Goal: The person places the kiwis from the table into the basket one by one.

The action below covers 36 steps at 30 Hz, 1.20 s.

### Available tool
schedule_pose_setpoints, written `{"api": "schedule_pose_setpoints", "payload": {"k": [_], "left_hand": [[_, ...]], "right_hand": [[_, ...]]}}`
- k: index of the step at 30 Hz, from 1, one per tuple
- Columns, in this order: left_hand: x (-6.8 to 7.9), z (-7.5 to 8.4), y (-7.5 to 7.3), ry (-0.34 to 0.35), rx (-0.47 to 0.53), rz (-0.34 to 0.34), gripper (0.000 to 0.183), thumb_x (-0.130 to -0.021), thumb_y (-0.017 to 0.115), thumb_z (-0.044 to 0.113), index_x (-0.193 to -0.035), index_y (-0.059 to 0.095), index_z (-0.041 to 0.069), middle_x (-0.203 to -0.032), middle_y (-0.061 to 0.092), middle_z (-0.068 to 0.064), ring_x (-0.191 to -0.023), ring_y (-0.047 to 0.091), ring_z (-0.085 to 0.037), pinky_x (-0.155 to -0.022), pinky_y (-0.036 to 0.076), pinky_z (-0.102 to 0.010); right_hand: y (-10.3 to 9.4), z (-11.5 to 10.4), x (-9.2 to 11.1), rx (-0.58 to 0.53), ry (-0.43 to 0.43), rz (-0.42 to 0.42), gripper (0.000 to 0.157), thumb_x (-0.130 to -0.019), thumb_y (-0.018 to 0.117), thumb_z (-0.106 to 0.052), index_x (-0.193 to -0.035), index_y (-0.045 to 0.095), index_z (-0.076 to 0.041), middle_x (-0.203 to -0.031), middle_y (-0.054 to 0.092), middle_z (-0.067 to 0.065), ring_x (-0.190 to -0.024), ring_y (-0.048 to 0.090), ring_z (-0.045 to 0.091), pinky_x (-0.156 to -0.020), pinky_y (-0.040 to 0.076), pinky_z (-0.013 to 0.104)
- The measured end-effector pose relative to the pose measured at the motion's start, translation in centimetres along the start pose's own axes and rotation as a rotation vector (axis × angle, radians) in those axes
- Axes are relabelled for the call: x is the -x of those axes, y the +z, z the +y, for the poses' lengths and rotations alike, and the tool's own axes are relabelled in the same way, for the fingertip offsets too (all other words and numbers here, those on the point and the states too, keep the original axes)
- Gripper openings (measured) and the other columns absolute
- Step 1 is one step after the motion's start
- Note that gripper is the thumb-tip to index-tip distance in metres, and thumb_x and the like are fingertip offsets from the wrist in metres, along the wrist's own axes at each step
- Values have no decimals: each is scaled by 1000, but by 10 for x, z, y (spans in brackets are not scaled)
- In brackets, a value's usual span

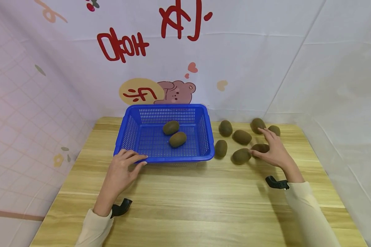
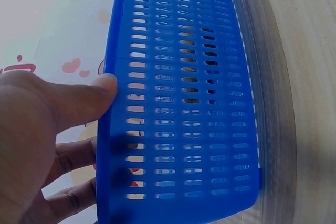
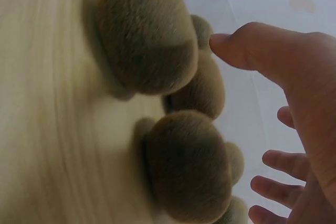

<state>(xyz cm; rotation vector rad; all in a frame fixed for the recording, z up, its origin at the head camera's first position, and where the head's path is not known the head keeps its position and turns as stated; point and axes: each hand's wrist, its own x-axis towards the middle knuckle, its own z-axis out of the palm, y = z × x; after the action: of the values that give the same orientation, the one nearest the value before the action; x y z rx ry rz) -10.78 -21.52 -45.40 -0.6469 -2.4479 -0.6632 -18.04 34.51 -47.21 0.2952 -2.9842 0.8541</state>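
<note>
A blue plastic basket stands on the table with two kiwis, one of them a brown kiwi, on its floor. My left hand pinches the near left part of its rim; the left wrist view shows the thumb on the outer side and fingers behind the rim. Several more kiwis lie loose right of the basket. Over them hovers my right hand, fingers spread and holding nothing. Closest beneath it is a kiwi, partly covered by the thumb; in the right wrist view a kiwi sits below the thumb tip.
The wooden table ends at a white printed cloth wall behind it, with cloth also on both sides. Another kiwi lies right against the basket's right side. A black strap circles the right wrist.
</note>
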Motion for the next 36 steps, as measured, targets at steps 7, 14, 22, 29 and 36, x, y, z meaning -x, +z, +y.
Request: {"api": "schedule_pose_setpoints", "payload": {"k": [7,14,22,29,36], "left_hand": [[1,0,1,9,1,9,23,-77,90,10,-98,83,13,-85,73,-4,-81,58,-23,-71,47,-38],[2,-1,1,9,2,9,22,-79,89,11,-99,83,13,-86,73,-4,-81,57,-23,-71,46,-38],[2,-1,2,3,0,7,21,-79,88,11,-99,83,14,-87,73,-4,-82,57,-22,-72,45,-37],[2,-1,1,6,1,8,23,-78,89,11,-100,83,14,-86,73,-4,-82,57,-23,-72,46,-38],[2,-1,2,5,4,10,22,-78,89,10,-99,82,14,-87,73,-4,-82,57,-22,-72,46,-38]], "right_hand": [[7,12,4,-10,1,-8,98,-84,84,-41,-160,31,-9,-161,27,33,-145,24,60,-108,24,80],[11,17,7,-12,-16,-13,87,-85,84,-28,-154,39,0,-156,33,35,-142,30,59,-107,27,77],[18,22,10,31,-48,26,66,-86,83,-16,-141,52,3,-140,49,36,-129,44,58,-102,36,72],[19,24,11,59,-47,54,54,-85,84,-17,-131,61,1,-136,55,35,-126,49,59,-101,38,71],[18,21,10,55,-49,88,55,-84,83,-15,-131,60,1,-133,58,32,-123,53,56,-100,40,68]]}}
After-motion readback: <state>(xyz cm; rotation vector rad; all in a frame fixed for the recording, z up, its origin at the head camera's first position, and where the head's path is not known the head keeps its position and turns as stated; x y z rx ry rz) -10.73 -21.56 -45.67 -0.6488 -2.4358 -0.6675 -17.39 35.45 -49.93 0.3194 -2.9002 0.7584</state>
